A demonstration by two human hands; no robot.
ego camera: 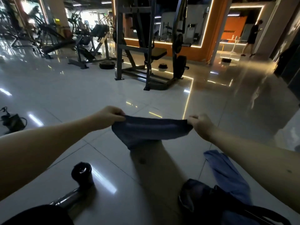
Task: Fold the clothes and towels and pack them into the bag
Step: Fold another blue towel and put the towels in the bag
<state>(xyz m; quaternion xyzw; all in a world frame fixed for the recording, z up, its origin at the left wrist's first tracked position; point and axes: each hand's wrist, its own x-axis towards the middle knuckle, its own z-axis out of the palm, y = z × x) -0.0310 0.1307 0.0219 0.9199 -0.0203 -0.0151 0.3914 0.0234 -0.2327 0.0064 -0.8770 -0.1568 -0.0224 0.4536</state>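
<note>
Two grips up and counted: left grip (110,117), right grip (201,125). One dark blue towel (151,132) between them. One lighter blue cloth (225,171) down on the floor. One dark bag (204,202) beside it. One dumbbell (82,173) lower left. One big rack (119,38) straight ahead. Loose plates (106,64) around its base: three, perhaps, hard to call in this gloom. One small black box (13,123) with a cable, far left. One person (253,34) in the far doorway.

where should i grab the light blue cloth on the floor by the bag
Pinch its far end from above. The light blue cloth lies as a long strip on the tiles; that end is free, while the near end meets the dark bag. The right hand, nearest, pinches the dark blue towel.
</note>
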